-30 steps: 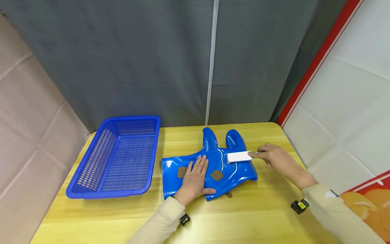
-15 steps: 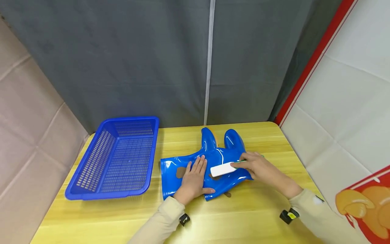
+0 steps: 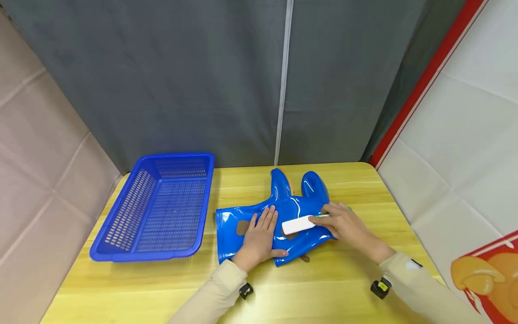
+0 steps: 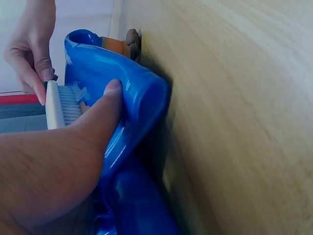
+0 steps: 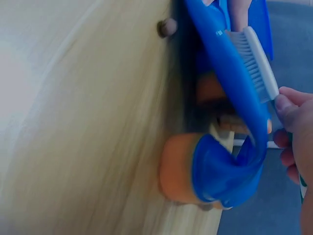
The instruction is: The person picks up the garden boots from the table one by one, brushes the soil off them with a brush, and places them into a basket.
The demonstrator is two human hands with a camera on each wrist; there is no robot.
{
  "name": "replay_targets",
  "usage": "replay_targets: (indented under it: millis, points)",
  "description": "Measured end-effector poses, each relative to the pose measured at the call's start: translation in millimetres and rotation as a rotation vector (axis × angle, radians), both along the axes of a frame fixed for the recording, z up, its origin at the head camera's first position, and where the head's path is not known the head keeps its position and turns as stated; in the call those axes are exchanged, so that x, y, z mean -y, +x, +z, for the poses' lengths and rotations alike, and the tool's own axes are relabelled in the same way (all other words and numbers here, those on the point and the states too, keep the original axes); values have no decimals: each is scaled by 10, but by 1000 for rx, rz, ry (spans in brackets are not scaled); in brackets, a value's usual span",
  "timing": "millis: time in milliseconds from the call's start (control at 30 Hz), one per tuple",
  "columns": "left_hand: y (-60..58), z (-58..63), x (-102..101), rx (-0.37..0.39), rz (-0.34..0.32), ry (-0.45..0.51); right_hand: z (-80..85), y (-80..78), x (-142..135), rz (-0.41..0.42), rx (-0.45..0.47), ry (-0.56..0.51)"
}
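Observation:
Two glossy blue rain boots with orange soles lie on their sides on the table. The left boot [image 3: 227, 218] carries a brown patch [image 3: 242, 227], and another brown patch shows partly under the brush on the right boot [image 3: 309, 243]. My left hand [image 3: 259, 238] presses flat across the boots, fingers straight, thumb at the right boot's cuff. With my right hand [image 3: 350, 229] I grip a white scrub brush [image 3: 297, 224] by its handle. Its bristles [image 4: 70, 105] face the blue surface, seen in the left wrist view; the right wrist view shows them right at the boot [image 5: 232, 83].
A blue perforated plastic basket [image 3: 171, 216] stands on the left of the wooden table [image 3: 307, 292]. Brown lumps cling near the orange sole [image 5: 178, 166], and a small brown piece [image 5: 167, 28] sits by the boots. A grey curtain [image 3: 202, 81] hangs behind.
My right hand has drawn the brush leftward and toward me, from the right boot's far part onto its brown patch. During the last half second it has barely shifted. My left hand stays put.

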State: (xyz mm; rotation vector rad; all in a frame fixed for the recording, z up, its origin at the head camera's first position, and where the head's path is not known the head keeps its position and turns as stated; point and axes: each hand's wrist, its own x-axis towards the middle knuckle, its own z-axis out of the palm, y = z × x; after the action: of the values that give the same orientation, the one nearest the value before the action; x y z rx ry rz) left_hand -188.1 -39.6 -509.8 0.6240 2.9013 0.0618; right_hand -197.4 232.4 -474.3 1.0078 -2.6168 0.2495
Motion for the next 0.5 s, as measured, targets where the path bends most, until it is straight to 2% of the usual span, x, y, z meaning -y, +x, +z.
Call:
replay_targets:
  millis: [267,400,500]
  points:
    - [34,-18,0,-43,-5,3,-67,-53,-168,-5,-53,-72]
    - [45,-40,-6,-45,-13,7,-24,-109,-359,-103,-106,-116]
    - [34,-59,-5,-49,-10,8,20,-126,-454,-148,-69,-156]
